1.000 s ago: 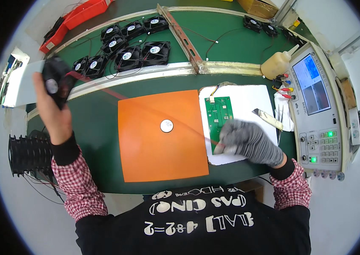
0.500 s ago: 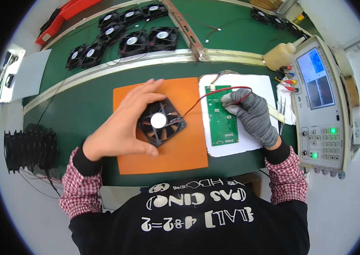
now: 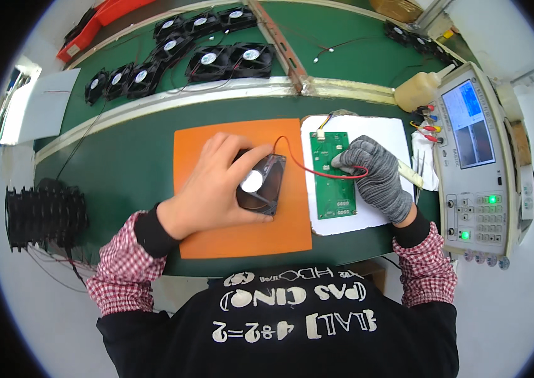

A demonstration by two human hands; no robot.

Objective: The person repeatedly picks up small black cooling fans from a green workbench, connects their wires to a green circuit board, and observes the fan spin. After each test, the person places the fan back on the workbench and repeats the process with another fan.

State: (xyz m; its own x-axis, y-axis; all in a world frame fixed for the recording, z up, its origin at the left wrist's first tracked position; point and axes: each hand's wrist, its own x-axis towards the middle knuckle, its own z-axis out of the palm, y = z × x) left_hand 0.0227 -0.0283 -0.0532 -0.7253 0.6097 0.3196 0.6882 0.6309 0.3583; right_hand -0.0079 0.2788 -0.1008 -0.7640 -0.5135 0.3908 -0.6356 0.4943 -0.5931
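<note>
Fan: black square plastic cooling fan (image 3: pixel 259 184) is lying on the flat orange rubber mat (image 3: pixel 241 233), near the table's middle.
Left hand: bare left hand (image 3: pixel 216 189) is gripping the fan.
Wire: thin red wire (image 3: pixel 317 171) is running right.
Right hand: grey-gloved right hand (image 3: pixel 377 176) is pinching the wire over the green rectangular circuit board (image 3: pixel 333 189).

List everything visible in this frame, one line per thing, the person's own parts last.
fan: one, black, on the orange mat, under the left hand.
orange mat: one, centre of the green bench.
circuit board: one, green, on the white pad.
white pad: one, right of the mat.
red wire: one, from fan to the right fingers.
loose fans: about ten, black, far bench.
stacked fans: black, left edge.
test instrument: one, grey, right.
bottle: one, cream, beside the instrument.
left hand: bare, on the fan.
right hand: grey glove, on the board.
</note>
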